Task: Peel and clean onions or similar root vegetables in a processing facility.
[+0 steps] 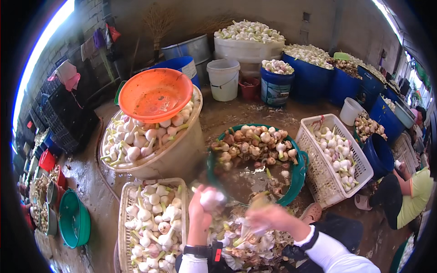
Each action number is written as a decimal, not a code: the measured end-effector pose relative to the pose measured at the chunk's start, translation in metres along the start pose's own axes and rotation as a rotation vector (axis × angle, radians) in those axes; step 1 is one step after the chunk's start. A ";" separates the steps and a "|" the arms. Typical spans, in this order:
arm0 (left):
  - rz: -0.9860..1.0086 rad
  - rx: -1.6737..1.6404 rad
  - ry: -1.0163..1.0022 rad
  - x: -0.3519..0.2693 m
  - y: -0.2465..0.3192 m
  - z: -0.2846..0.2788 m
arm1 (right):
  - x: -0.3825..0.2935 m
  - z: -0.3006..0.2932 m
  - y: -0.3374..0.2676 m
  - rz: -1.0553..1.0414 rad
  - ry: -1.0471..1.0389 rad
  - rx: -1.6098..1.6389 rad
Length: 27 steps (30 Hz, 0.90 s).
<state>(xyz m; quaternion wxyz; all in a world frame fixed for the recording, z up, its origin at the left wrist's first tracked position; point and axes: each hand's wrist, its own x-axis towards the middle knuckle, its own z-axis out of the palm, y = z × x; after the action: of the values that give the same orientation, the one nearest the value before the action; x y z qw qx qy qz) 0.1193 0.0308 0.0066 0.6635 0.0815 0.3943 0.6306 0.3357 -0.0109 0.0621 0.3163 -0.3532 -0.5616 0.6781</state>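
My left hand grips a white garlic bulb, blurred by motion, with its stem pointing left. My right hand is blurred just to the right; whether anything is in its fingers cannot be made out. Below both hands lies a heap of garlic skins and stem scraps. A green basin of dirty, unpeeled garlic bulbs stands just beyond my hands. To the left, a white plastic crate is full of cleaned bulbs.
An orange basin rests on garlic in a large pale tub. At right are a second crate of garlic and a seated person. Garlic-filled blue drums stand behind. An empty green tub sits at left on wet floor.
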 end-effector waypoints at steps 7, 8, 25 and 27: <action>-0.036 0.085 0.037 -0.006 -0.002 -0.003 | 0.055 0.014 -0.001 -0.592 0.179 -1.101; -0.081 0.047 0.024 -0.006 -0.006 -0.007 | 0.064 0.014 0.003 -0.635 0.100 -1.171; 0.045 -0.121 -0.160 0.001 -0.015 -0.009 | 0.079 0.029 0.062 -0.258 0.111 -0.235; 0.269 0.381 -0.096 -0.014 -0.010 0.009 | 0.072 0.036 0.057 -0.232 0.094 0.073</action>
<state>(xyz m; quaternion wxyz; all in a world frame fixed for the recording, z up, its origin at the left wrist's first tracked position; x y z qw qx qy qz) 0.1341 0.0203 0.0126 0.5643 0.2869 0.4598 0.6228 0.2639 0.0198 0.0017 0.4314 -0.3053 -0.5582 0.6396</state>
